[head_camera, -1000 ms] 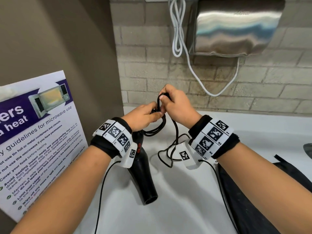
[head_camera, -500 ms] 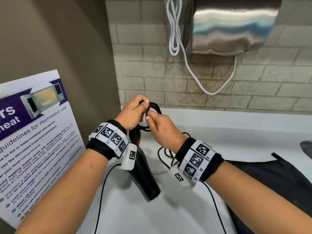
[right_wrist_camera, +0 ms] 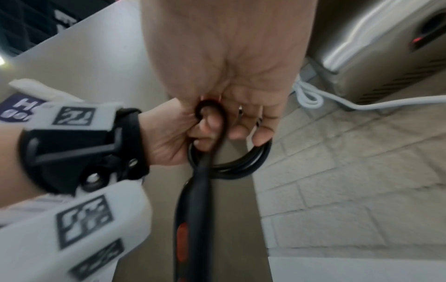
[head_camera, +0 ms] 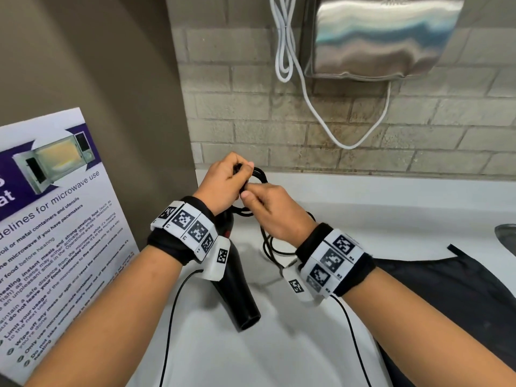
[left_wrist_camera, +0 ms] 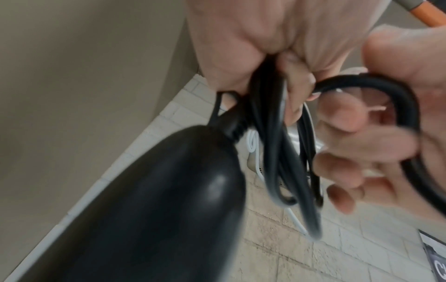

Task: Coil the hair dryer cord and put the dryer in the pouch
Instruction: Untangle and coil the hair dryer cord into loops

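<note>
A black hair dryer (head_camera: pixel 240 291) hangs nozzle-down over the white counter (head_camera: pixel 391 208), dangling from its black cord (head_camera: pixel 258 174). My left hand (head_camera: pixel 226 182) grips several gathered cord loops (left_wrist_camera: pixel 272 152) just above the dryer's handle (left_wrist_camera: pixel 156 200). My right hand (head_camera: pixel 268 208) sits close beside it and pinches another loop of cord (right_wrist_camera: pixel 224 164) against the bundle. The rest of the cord (head_camera: pixel 272 247) trails down onto the counter under my right wrist. The dark pouch (head_camera: pixel 452 291) lies flat on the counter at the right, under my right forearm.
A steel hand dryer (head_camera: pixel 377 37) with a white cable (head_camera: pixel 315 107) hangs on the brick wall ahead. A microwave poster (head_camera: pixel 55 219) leans at the left against a brown wall. A sink edge (head_camera: pixel 506 236) shows at far right.
My right hand came down from above the left hand and closed in beside it, laying one more cord loop into the bundle. Less slack cord lies on the counter.
</note>
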`<state>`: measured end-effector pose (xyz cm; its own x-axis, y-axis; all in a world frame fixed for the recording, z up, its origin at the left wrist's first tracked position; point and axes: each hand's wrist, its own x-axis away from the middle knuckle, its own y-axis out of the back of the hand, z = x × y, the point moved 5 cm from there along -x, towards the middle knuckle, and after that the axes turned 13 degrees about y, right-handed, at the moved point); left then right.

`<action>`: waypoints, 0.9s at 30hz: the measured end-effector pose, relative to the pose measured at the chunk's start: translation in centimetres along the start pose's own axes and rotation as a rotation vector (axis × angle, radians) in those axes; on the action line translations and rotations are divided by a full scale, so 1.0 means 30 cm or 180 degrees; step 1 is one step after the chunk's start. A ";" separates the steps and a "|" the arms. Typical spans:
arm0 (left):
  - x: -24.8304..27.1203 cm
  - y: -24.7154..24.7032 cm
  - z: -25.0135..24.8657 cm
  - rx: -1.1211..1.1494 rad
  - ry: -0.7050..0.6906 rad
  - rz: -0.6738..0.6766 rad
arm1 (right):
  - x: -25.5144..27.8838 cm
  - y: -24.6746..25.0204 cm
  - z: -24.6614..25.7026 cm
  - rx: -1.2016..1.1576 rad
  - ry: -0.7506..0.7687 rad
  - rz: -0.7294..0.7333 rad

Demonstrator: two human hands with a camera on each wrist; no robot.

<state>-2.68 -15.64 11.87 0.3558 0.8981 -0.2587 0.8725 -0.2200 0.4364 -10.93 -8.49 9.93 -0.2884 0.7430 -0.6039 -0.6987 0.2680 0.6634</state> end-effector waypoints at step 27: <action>-0.024 -0.116 -0.043 -0.0508 -0.0310 0.0343 | 0.386 0.090 -0.686 0.2200 -0.3092 0.2544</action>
<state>-6.40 -15.02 11.63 0.4817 0.8298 -0.2819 0.7662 -0.2426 0.5951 -29.63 -11.78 -4.37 0.3056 0.8752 0.3750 -0.0318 -0.3842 0.9227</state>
